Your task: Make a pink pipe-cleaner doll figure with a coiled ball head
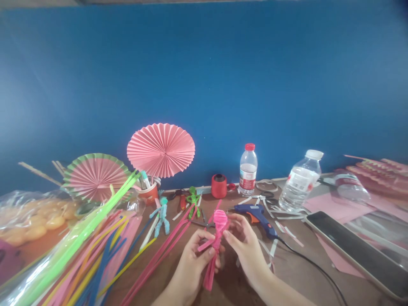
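Gripping a pink pipe-cleaner figure (220, 220), left hand (196, 256) faces right hand (247, 240), whose hold is unclear; orange cup (148, 196) contains markers (145, 180).

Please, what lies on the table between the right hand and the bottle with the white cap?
In the head view, a blue glue gun lies between the right hand and this bottle, with white strips.

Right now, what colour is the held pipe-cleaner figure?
The pipe-cleaner figure is pink; head view.

Red-capped bottle (248, 172), phone (357, 251), pink fan (161, 148)
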The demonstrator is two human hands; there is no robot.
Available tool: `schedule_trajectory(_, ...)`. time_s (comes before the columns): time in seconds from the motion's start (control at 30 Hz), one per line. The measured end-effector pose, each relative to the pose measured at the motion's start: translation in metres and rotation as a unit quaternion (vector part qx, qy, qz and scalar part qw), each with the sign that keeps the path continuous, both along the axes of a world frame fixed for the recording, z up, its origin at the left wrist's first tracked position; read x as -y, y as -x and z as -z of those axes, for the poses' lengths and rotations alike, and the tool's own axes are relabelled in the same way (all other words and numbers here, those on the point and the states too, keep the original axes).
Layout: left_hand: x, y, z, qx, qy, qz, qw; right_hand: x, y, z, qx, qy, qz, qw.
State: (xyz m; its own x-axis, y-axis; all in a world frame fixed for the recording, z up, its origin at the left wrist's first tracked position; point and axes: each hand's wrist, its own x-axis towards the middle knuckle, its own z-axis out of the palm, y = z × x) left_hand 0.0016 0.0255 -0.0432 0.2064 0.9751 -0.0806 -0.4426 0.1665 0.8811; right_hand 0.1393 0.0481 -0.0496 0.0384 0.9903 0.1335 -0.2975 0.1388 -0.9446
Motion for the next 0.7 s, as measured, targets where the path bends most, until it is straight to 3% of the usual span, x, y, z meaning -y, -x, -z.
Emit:
schedule_trajectory(0.13,0.0004,-0.0014,-0.0002,-0.004,0.003,-0.008,1.0,0.001,0.0031,0.0014,-0.083,0.037,-0.046,0.995)
schedule_trajectory(0.3,-0.0003,-0.0029,-0.004,-0.012,0.022,-0.02,0.999,0.0034,0.0042,-0.0025,-0.117,0.07,-0.069,0.988)
schedule_trajectory(0.5,-0.0026,0.0008,0.0004,0.019,-0.01,0.041,0.999,0.0073,0.0065,-0.0057,-0.213,0.106,-0.13,0.962)
schedule_trajectory(0.7,-0.0016,0.0014,0.0025,0.029,-0.003,0.045,0.999,0.0095,0.0096,-0.007,-0.251,0.122,-0.166,0.946)
